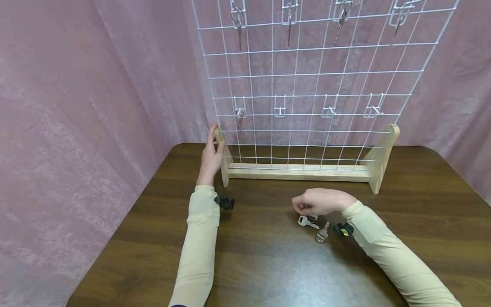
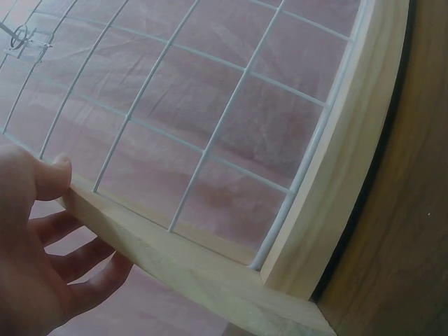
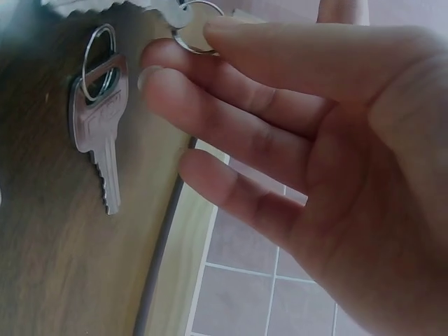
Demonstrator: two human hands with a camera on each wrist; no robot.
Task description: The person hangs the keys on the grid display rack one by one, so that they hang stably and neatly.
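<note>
My left hand (image 1: 211,157) grips the left wooden upright (image 1: 224,168) of a stand that holds a white wire grid (image 2: 224,115). In the left wrist view the thumb lies on one side of the wood and the fingers reach round the other. Low over the table, my right hand (image 1: 320,201) pinches a metal key ring (image 3: 183,38) between thumb and fingertips. A silver key (image 3: 105,5) hangs at that ring, partly cut off by the frame. Beside it a second key (image 3: 101,122) with its own ring lies on the table; other keys (image 1: 308,221) are under my right fingers.
Keys on rings, such as one key (image 1: 239,32), hang from the grid's upper hooks. In the lower row the leftmost hook carries a key (image 1: 240,121); three more hooks, one a bare hook (image 1: 280,111), stand to its right. Pink curtains (image 1: 96,106) surround the brown table (image 1: 253,264).
</note>
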